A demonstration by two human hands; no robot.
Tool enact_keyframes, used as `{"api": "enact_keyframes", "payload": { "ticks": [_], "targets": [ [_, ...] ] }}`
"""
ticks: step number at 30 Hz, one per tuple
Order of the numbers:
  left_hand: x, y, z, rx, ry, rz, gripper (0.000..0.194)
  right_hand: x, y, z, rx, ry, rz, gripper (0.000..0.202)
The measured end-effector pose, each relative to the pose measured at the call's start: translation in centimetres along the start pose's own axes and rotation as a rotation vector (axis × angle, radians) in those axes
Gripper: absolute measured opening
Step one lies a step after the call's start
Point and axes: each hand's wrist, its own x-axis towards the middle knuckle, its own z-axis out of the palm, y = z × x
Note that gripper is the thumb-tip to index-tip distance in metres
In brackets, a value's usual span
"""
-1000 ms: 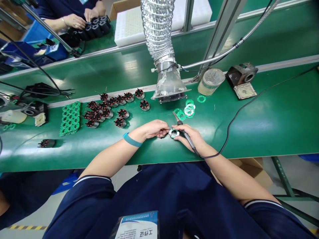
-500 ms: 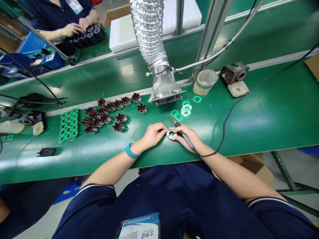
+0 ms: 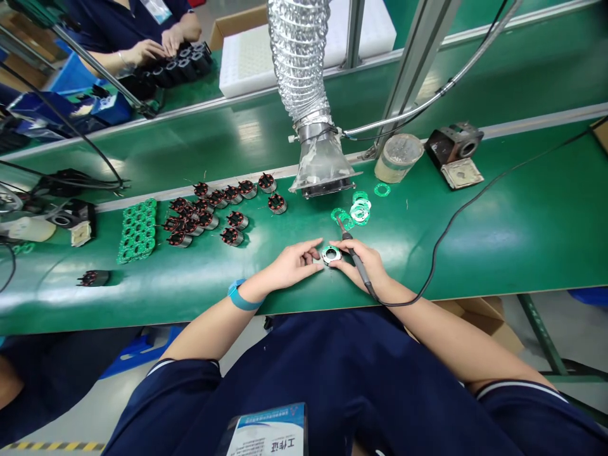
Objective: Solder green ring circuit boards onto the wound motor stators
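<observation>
My right hand (image 3: 365,261) holds a motor stator (image 3: 331,261) with a white and green ring board on top, between thumb and forefinger. A soldering iron (image 3: 360,268) lies in the same hand, its tip pointing away over the loose rings. Just left of the stator, my left hand (image 3: 295,266) has its thumb and forefinger apart; whether a fingertip touches the part I cannot tell. Beyond my right hand lie several green and white ring boards (image 3: 361,210). To the left stand several stators with copper windings (image 3: 208,220).
A fume hose (image 3: 323,171) hangs over the bench's middle. Behind the rings are a tub (image 3: 398,157) and an iron stand (image 3: 455,152). Stacked green board panels (image 3: 137,231) and one lone stator (image 3: 94,278) lie left. A co-worker's hands (image 3: 159,49) handle black parts across the bench.
My left hand's thumb and forefinger have spread and come away from the stator's edge. My right hand still holds the stator and the iron. The whole view has shifted slightly.
</observation>
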Motion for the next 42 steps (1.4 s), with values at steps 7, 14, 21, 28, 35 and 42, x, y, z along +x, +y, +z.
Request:
{"api": "enact_keyframes", "payload": {
  "ticks": [7,14,21,28,35,42],
  "targets": [
    [-0.9,-0.5,1.7,-0.15,0.262,-0.114,0.022,-0.1,0.1,-0.6,-0.051,-0.033,-0.136,0.048],
    [0.2,-0.1,3.5,-0.32,0.311,-0.105,0.028,0.2,-1.9,-0.8,-0.219,-0.092,-0.38,0.045],
    [0.1,-0.4,3.2,-0.109,0.281,-0.024,0.023,-0.3,-2.6,-0.8,-0.341,-0.119,-0.455,0.046],
    [0.2,-0.9,2.9,-0.277,0.191,-0.088,0.026,-0.5,-3.7,-2.6,-0.224,-0.073,-0.346,0.081],
    [0.5,-1.3,2.4,-0.383,0.141,-0.128,0.024,-0.4,-6.6,-5.2,-0.138,-0.097,-0.252,0.056],
    [0.6,-0.9,2.4,-0.398,0.139,-0.137,0.028,-0.5,-6.9,-4.3,-0.064,-0.091,-0.17,0.024]
  ]
}}
